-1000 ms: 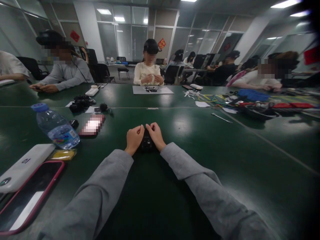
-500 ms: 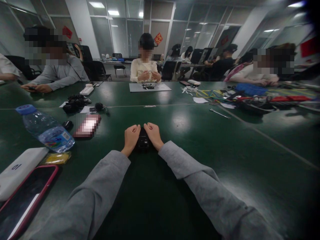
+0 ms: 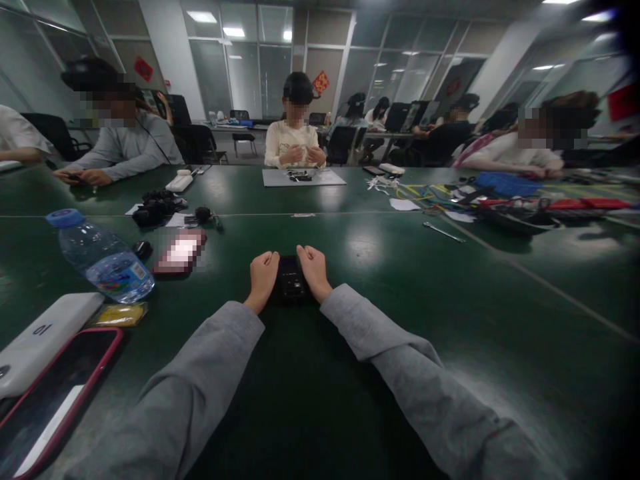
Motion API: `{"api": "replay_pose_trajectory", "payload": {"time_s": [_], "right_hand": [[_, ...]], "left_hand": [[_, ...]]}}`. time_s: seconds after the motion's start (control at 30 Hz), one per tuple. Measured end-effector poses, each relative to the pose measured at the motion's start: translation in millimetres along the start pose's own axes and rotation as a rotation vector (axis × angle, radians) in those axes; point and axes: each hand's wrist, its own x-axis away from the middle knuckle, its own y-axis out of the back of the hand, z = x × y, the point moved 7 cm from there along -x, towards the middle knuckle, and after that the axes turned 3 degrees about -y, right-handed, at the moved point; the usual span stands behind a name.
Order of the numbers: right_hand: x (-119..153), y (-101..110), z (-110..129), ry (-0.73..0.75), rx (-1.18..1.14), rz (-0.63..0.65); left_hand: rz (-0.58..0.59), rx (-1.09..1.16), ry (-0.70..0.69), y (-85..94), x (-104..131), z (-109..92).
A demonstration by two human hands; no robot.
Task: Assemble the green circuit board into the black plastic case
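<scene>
My left hand (image 3: pixel 263 279) is closed in a loose fist, resting at the left side of a small black device (image 3: pixel 291 280) on the green table. To the right of that device, my right hand (image 3: pixel 315 272) is curled into a fist too, thumb side up. Nothing shows sticking out of either fist. The device lies between them with a dark face and small light marks on its near part; its exact kind is not clear. A narrow gap separates it from the right fist, while the left one is very near its edge.
Left of me are a water bottle (image 3: pixel 107 260), a white power bank (image 3: pixel 50 340), a red-edged phone (image 3: pixel 60 393), a yellow packet (image 3: pixel 120 315) and another phone (image 3: pixel 180 252). A wrench (image 3: pixel 444 232) and tangled cables (image 3: pixel 425 190) lie at right. Several people sit around.
My fists have drawn slightly apart, the right one moving to the right, so more of the black device shows between them. The whole view has shifted a little.
</scene>
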Motion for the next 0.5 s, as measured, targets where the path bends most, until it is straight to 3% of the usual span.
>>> {"api": "replay_pose_trajectory", "payload": {"time_s": [0.23, 0.37, 0.5], "right_hand": [[0.6, -3.8, 2.2, 0.011, 0.045, 0.035], [0.7, 9.4, 3.7, 0.041, 0.158, -0.086], [0.6, 20.4, 3.4, 0.045, 0.3, -0.177]], "left_hand": [[0.002, -0.013, -0.036, -1.1, 2.7, -7.6], [-0.043, -0.099, -0.094, 10.5, -1.0, -15.5], [0.019, -0.266, -0.154, 18.0, -8.3, -19.8]]}}
